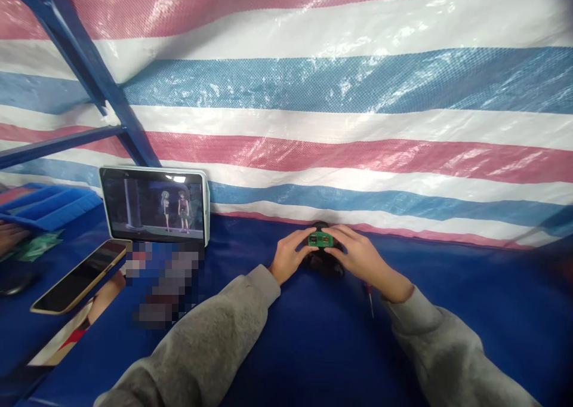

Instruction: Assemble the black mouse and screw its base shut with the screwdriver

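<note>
Between both hands is a small green circuit board (320,239) with dark and metallic parts on its face. My left hand (289,255) pinches its left end with thumb and fingers. At its right end, my right hand (358,256) grips it the same way. Behind and below the board lies a black object (326,265), partly covered by the hands, its shape hard to make out. A screwdriver (369,298) with a red handle and thin metal shaft lies on the blue table (313,347), just below my right wrist.
A tablet (154,207) stands at the left, with a phone (83,276) in front of it. Farther left are a blue tray (49,207), green packets (38,246) and another person's hand (11,238). A striped sheet (335,120) hangs behind the table.
</note>
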### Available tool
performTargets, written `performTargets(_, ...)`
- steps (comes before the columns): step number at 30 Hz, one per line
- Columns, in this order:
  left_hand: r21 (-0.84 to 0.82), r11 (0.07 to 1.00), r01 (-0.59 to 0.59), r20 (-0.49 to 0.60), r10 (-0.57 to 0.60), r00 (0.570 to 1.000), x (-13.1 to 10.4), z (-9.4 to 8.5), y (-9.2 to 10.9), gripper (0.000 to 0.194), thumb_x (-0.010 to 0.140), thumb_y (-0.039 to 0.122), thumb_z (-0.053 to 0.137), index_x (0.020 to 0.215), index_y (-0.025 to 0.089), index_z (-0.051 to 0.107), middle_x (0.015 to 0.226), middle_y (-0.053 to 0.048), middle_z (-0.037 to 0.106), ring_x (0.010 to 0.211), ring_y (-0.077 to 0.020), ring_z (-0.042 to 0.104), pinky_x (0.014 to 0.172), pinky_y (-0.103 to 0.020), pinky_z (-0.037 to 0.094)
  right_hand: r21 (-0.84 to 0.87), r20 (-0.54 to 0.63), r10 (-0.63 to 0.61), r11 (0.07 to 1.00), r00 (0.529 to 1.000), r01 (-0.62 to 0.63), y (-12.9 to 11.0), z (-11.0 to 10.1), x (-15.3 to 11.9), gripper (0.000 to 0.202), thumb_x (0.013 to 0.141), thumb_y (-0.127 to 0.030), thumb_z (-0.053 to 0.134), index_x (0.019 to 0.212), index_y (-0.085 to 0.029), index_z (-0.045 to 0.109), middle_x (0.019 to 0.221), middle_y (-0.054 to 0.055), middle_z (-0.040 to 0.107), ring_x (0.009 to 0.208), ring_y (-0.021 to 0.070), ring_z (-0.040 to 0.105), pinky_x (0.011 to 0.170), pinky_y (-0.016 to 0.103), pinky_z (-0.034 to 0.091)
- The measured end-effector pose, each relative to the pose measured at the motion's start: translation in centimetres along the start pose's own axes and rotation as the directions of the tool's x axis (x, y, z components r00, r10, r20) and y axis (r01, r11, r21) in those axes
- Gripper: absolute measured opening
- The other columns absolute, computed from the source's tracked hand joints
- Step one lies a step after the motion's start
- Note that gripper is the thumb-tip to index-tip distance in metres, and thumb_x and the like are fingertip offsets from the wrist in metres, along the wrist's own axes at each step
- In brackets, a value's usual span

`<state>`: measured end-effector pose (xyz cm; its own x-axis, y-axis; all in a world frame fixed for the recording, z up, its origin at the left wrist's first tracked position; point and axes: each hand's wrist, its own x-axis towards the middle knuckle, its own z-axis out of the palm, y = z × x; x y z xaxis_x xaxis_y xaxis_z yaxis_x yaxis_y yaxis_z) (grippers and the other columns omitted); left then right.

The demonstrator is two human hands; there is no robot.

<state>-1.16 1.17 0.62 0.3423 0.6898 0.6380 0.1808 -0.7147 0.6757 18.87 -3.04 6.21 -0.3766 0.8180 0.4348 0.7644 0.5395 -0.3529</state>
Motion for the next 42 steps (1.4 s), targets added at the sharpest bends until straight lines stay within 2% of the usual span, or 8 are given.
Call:
performTargets(4, -0.006, 0.999, -0.05, -0.019, 0.05, 0.999, -0.1, 0.0, 0.0, 0.042, 0.089, 0.036, 0.064, 0.129, 0.025, 0.057, 0.114, -0.006, 0.068, 0.102, -0.0208, 0.066, 0.094, -0.035, 0.053, -0.036, -0.018, -0.021, 0.999, 1.0, 0.02, 0.3, 0.2, -0.1, 0.038, 0.091, -0.029, 0.053, 0.128, -0.023, 0.057, 0.121, 0.008, 0.063, 0.108, 0.0242, 0.063, 0.095, 0.039, 0.052)
performTargets(9, 0.025, 0.996, -0.087, -0.049, 0.088, 0.995, -0.2, 0.0, -0.1, 0.048, 0.09, 0.035, 0.063, 0.136, 0.026, 0.052, 0.116, -0.006, 0.067, 0.101, -0.0208, 0.066, 0.093, -0.036, 0.054, -0.011, -0.045, 0.011, 1.0, 0.999, -0.011, 0.1, 0.0, 0.0, 0.035, 0.09, -0.027, 0.056, 0.124, -0.023, 0.059, 0.119, 0.007, 0.066, 0.107, 0.0235, 0.064, 0.094, 0.038, 0.053)
performTargets(19, 0.047, 0.991, -0.122, -0.088, 0.126, 0.988, -0.3, 0.3, -0.3, 0.04, 0.092, 0.034, 0.06, 0.131, 0.025, 0.056, 0.113, -0.005, 0.069, 0.098, -0.0193, 0.068, 0.092, -0.034, 0.056, 0.016, -0.053, 0.032, 0.999, 0.998, -0.031, 0.2, 0.0, 0.0, 0.031, 0.087, -0.026, 0.059, 0.118, -0.024, 0.058, 0.116, 0.006, 0.066, 0.107, 0.0235, 0.064, 0.093, 0.037, 0.053)
performTargets(31, 0.072, 0.993, -0.091, -0.075, 0.096, 0.993, -0.3, 0.0, -0.1, 0.039, 0.094, 0.035, 0.058, 0.131, 0.023, 0.056, 0.105, -0.006, 0.07, 0.092, -0.0192, 0.067, 0.087, -0.033, 0.056, 0.08, -0.076, 0.02, 0.997, 0.997, -0.014, 0.0, -0.2, 0.2, 0.034, 0.087, -0.029, 0.061, 0.121, -0.023, 0.062, 0.115, 0.007, 0.067, 0.103, 0.0215, 0.065, 0.093, 0.035, 0.053)
performTargets(38, 0.063, 0.995, -0.078, -0.091, 0.084, 0.992, -0.3, 0.0, 0.1, 0.039, 0.093, 0.032, 0.06, 0.132, 0.025, 0.055, 0.113, -0.006, 0.067, 0.094, -0.019, 0.066, 0.089, -0.034, 0.055, 0.142, -0.056, 0.086, 0.987, 0.995, -0.077, -0.5, -0.5, 0.4, 0.036, 0.087, -0.032, 0.061, 0.122, -0.025, 0.062, 0.117, 0.007, 0.066, 0.088, 0.0194, 0.067, 0.082, 0.035, 0.056)
performTargets(42, 0.065, 0.994, -0.093, -0.102, 0.099, 0.99, -0.3, 0.2, 0.2, 0.038, 0.094, 0.031, 0.059, 0.131, 0.025, 0.055, 0.108, -0.005, 0.068, 0.092, -0.0184, 0.066, 0.087, -0.033, 0.055, 0.163, -0.045, 0.115, 0.981, 0.992, -0.107, -0.9, -1.0, 0.5, 0.034, 0.088, -0.034, 0.06, 0.119, -0.022, 0.064, 0.107, 0.007, 0.068, 0.078, 0.017, 0.065, 0.077, 0.033, 0.056)
